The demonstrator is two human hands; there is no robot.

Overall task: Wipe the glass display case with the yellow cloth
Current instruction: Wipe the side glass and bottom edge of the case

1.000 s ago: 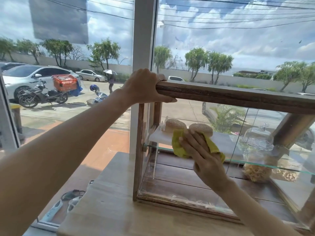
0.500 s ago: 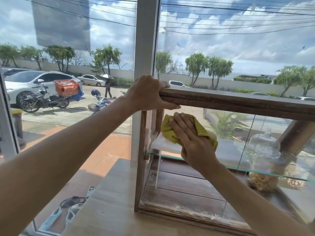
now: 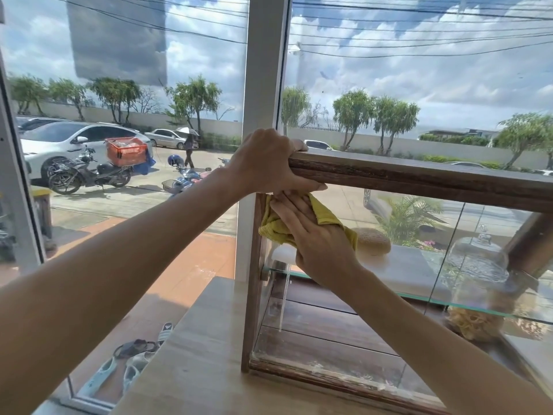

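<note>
From the head view, my left hand [image 3: 266,163] is wrapped over the top left corner of the case [image 3: 419,181], fingers curled over the wooden rail and thumb along its front edge, clamped on the wood. My right hand [image 3: 317,235] lies flat, fingers together and stretched, pressing the cloth [image 3: 324,215] against the front glass [image 3: 374,310] at its upper left corner, just under the rail. The fingertips of this hand touch the underside of my left hand. The yellow cloth is bunched beneath my palm and spills out on both sides, one fold against the left upright of the frame, another hanging toward the right.

Through the glass I see a bun [image 3: 374,242] on a white board [image 3: 410,271], which rests on a glass shelf. To the right on that shelf stands a clear glass dome [image 3: 478,262]. Below the shelf, something pale and tangled sits at the right; I cannot tell what it is.

The case stands on a light wooden counter [image 3: 191,369] beside a large window [image 3: 119,85]. Outside are a motorbike [image 3: 89,172] with an orange crate, parked cars, trees and a cloudy sky. Sandals [image 3: 134,354] lie on the ground below the counter.
</note>
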